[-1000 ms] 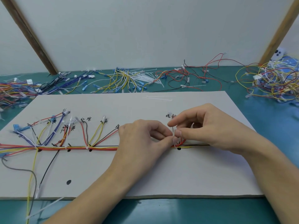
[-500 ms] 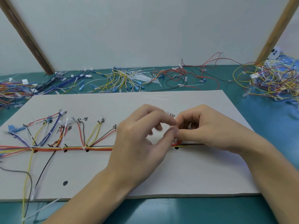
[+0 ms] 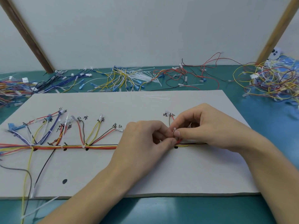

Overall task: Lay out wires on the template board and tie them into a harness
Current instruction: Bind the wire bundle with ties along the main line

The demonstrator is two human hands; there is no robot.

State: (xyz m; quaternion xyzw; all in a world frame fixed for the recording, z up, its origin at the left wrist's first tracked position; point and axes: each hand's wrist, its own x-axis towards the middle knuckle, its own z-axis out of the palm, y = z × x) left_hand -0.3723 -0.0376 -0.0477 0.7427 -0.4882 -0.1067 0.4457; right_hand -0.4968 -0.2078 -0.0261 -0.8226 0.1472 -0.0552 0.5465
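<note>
A white template board (image 3: 178,178) lies on the teal table, with a bundle of red, yellow and black wires (image 3: 72,147) running along its middle line and branches fanning up to handwritten labels. My left hand (image 3: 142,143) and my right hand (image 3: 208,128) meet over the bundle right of centre. Between their fingertips they pinch a small white cable tie (image 3: 174,130) where a brown and red branch (image 3: 170,120) rises from the bundle. White ties bind the bundle at several points to the left.
Loose white cable ties (image 3: 142,76) and piles of coloured wires (image 3: 275,81) lie along the table's back edge. Two spare ties (image 3: 155,96) rest on the board's far side. Wooden struts lean against the white wall. Wire ends hang over the board's front left edge.
My left hand's fingers, lifted half a second ago, have curled back down onto the tie. Both hands stay at the same spot on the bundle.
</note>
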